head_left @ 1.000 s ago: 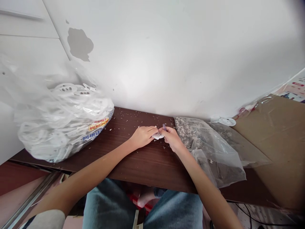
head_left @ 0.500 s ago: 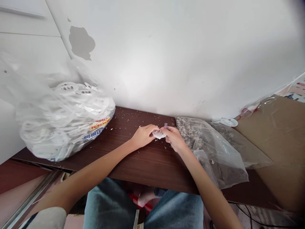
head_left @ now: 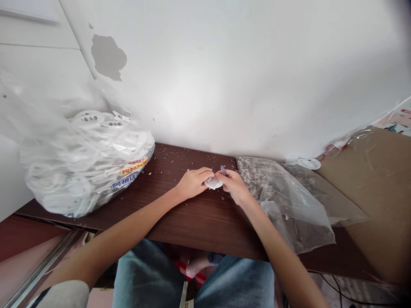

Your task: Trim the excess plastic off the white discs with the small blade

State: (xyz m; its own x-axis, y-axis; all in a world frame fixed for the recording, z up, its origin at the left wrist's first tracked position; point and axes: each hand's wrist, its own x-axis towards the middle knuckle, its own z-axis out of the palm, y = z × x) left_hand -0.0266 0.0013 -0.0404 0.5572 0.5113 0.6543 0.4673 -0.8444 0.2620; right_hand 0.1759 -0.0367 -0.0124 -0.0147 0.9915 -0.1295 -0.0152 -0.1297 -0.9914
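Left hand and right hand were both closed and met at the middle of the dark wood surface. The left hand curled over one side of a crumpled white plastic piece, pinching it between the fingers and thumb, while the right hand gripped a small purple stick that stood up from the fingers just beside the piece. The piece sat between the hands, and I could not tell whether it rested on the surface or was held just above it. The grip looked like a way to keep the piece steady against the right hand's work, with both forearms angled inward so that the fingers could meet. White scraps were scattered around and ahead of the hands, thickest near them, as if they had fallen where the hands worked. Left of the left hand, a large clear bag of white plastic discs slumped against the wall, within easy reach. Right of the right hand lay a clear bag of grey and white scraps, its open mouth lying near the right wrist, perhaps placed there to take the waste. Beyond it, a loose white disc lay farther from the hands.
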